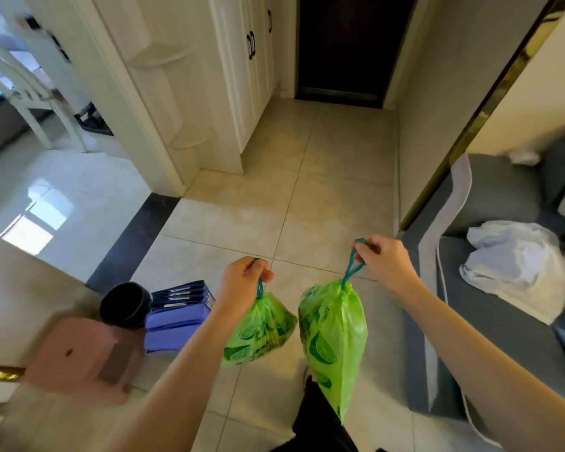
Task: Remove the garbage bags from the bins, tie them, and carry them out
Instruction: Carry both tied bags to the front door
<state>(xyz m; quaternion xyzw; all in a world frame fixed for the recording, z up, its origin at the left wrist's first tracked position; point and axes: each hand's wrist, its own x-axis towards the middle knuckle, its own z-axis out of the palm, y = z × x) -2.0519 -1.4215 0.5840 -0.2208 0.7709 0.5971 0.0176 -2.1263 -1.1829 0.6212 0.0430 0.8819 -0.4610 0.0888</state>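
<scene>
Two bright green garbage bags with darker green lime prints hang in the near middle of the view, above the beige tiled floor. Each is gathered shut at the neck by a teal drawstring. The left bag is shorter and bulges rounder, though its contents cannot be made out. The right bag is longer, tapers to a thin point at the bottom, and hangs from a visible drawstring loop. The two bags hang just beside each other, nearly touching at their widest parts.

At near left a black bin stands on the floor, its inside dark; whether it holds anything cannot be told. It is just beside a pink stool and a stack of blue-purple folders.

The left hand pinches the left bag's string, fingers curled tight round it, knuckles up. The right hand sits a little higher and farther, its grip closed round the top of the loop. Both forearms reach forward from the near edge, bare.

On the right a grey sofa carries a white plastic bag. Far ahead stands a dark door, with white cabinets to its left.
</scene>
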